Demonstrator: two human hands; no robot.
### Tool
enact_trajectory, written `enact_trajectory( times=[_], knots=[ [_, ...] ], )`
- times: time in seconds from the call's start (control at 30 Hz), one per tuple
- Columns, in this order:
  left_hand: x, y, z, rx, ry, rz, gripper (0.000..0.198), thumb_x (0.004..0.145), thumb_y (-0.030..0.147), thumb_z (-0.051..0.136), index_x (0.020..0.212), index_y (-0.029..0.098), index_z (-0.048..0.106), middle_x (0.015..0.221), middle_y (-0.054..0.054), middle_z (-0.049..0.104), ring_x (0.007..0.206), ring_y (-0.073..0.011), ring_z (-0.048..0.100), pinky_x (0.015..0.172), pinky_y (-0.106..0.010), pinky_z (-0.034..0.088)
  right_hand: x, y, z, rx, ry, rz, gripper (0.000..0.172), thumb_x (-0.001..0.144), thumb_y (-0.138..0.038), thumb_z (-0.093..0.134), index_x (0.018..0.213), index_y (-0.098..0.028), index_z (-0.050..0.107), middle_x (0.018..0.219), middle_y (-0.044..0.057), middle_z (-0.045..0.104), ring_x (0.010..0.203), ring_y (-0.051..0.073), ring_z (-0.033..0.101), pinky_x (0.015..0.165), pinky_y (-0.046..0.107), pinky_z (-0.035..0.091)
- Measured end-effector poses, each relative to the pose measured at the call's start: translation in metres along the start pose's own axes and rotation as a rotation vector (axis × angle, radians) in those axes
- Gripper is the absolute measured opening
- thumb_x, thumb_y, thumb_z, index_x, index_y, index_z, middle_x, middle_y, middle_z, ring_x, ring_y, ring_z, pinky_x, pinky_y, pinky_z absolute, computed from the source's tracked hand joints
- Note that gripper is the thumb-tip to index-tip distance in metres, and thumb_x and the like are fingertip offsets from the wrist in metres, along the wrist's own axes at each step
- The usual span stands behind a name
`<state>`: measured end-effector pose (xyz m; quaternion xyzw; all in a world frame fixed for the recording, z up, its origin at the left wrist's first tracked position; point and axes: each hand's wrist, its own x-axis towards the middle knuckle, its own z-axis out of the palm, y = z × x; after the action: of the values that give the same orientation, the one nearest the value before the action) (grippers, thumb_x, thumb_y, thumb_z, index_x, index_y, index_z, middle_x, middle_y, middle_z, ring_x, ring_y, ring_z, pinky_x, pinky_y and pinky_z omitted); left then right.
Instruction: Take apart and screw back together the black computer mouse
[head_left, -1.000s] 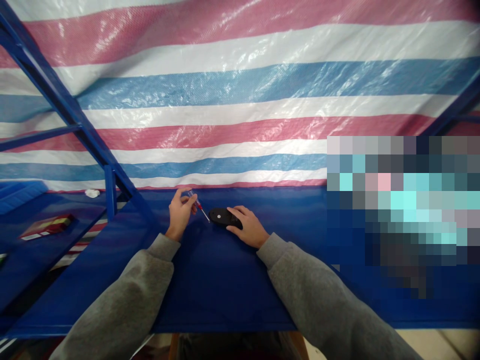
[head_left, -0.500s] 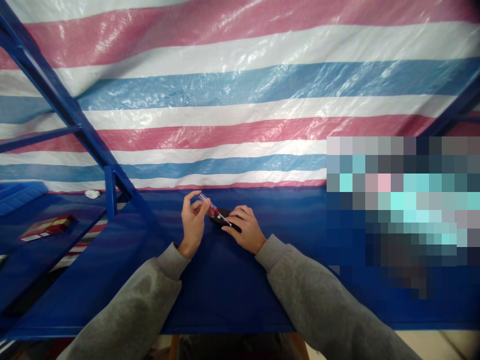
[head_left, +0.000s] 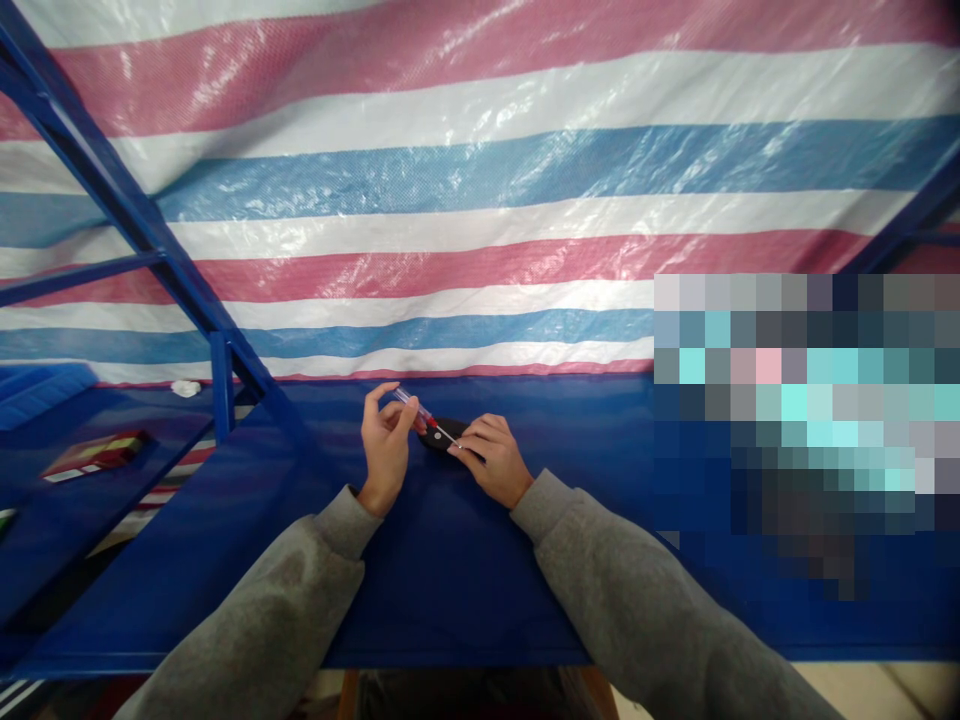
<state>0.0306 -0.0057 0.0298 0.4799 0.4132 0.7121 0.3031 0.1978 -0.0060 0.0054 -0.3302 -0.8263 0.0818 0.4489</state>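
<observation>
in the head view, the person's left hand (head_left: pixel 386 450) is pinching a small screwdriver (head_left: pixel 414 410) between thumb and fingers, and its clear and red handle is pointing up and away to the left. the thin steel shaft is slanting down across a black computer mouse (head_left: pixel 441 434), and its tip is sitting right by the fingertips of the right hand (head_left: pixel 495 460). i cannot tell from here whether the tip is touching the mouse or what it is meeting. the right hand is clamping down on the near end of the mouse, fingers curled over it, so the two hands are close together but not touching, with the screwdriver bridging the gap. the mouse is lying on a blue tabletop (head_left: pixel 450 575), between the hands and near the far edge. grey sweatshirt sleeves (head_left: pixel 255 610) are reaching in from the bottom corners. a striped pink, white and blue tarp (head_left: pixel 480 200) is hanging behind the table, and a blue metal frame (head_left: pixel 142 240) is running diagonally on the left. a lower blue shelf (head_left: pixel 112 540) is holding a red and white box (head_left: pixel 94 455) and a white scrap (head_left: pixel 185 388). a pixelated patch (head_left: pixel 802 430) is hiding the right side.
</observation>
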Motion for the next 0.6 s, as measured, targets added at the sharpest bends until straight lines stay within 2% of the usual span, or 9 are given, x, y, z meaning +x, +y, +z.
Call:
enact_trajectory(
  times=[0.2,0.4,0.6],
  knots=[
    [0.0007,0.0001,-0.0003,-0.013,0.039,0.037,0.039,0.079,0.029,0.065,0.111,0.019,0.044,0.055,0.006,0.059,0.049,-0.0106,0.057,0.056,-0.023,0.050,-0.0005,0.0003,-0.0012,-0.022,-0.008,0.006,0.027,0.095,-0.032,0.046,0.088,-0.019,0.069,0.078,0.004,0.063,0.078,0.017,0.052,0.078,0.035,0.039],
    [0.0008,0.0008,-0.0010,-0.016,0.063,0.051,0.040,0.079,0.030,0.065,0.112,0.019,0.045,0.057,0.006,0.058,0.049,-0.0108,0.057,0.055,-0.024,0.050,0.0011,-0.0023,-0.0031,-0.033,-0.019,0.043,0.039,0.099,-0.029,0.033,0.083,-0.019,0.067,0.074,0.004,0.062,0.076,0.016,0.054,0.079,0.034,0.039],
    [0.0011,0.0011,-0.0013,-0.026,0.061,0.042,0.040,0.079,0.029,0.065,0.112,0.019,0.045,0.056,0.005,0.058,0.049,-0.0115,0.057,0.055,-0.024,0.050,-0.0011,0.0025,0.0001,-0.008,0.039,-0.007,0.032,0.097,-0.026,0.036,0.109,-0.016,0.065,0.082,0.006,0.067,0.075,0.016,0.060,0.076,0.035,0.042]
  ],
)
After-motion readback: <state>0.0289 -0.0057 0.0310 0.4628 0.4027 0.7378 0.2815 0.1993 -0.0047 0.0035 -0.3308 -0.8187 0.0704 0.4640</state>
